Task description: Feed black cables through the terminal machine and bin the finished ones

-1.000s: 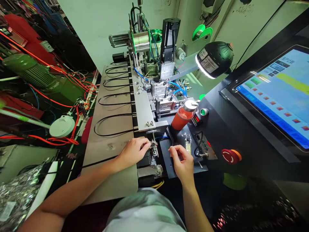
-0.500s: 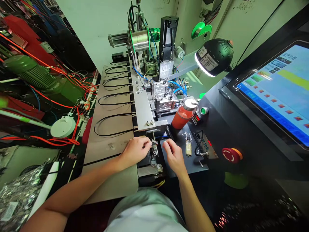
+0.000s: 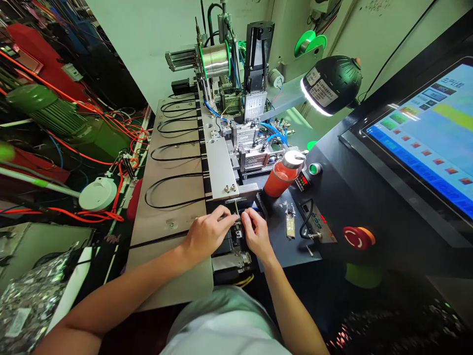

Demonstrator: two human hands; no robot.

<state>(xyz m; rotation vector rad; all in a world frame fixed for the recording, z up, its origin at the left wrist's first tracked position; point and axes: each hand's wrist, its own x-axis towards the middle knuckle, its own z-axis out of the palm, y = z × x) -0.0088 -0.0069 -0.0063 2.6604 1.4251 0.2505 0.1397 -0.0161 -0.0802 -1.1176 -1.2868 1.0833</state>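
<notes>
My left hand point(image 3: 210, 231) is closed in a pinch over the small metal fixture point(image 3: 237, 231) at the front end of the machine's track. A black cable point(image 3: 158, 240) runs across the plate into this hand, and a dark end shows at its fingertips. From the other side, my right hand point(image 3: 256, 234) is closed, thumb against fingers, almost touching the left fingertips. Whatever it pinches is too small to make out. Just beyond both hands ends a flat metal bar point(image 3: 221, 170), with several looped black cables point(image 3: 173, 176) sticking out to its left.
A red bottle point(image 3: 280, 175) stands beyond my right hand, beside a small clear packet point(image 3: 290, 224). Farther right are a red emergency stop button point(image 3: 358, 238), a lit lamp point(image 3: 330, 86) and a screen point(image 3: 428, 133). A wire spool point(image 3: 215, 61) sits above the machine.
My right hand has moved left to the fixture, close to my left fingertips. The left fingers have stretched slightly right over the fixture. The view has shifted a little.
</notes>
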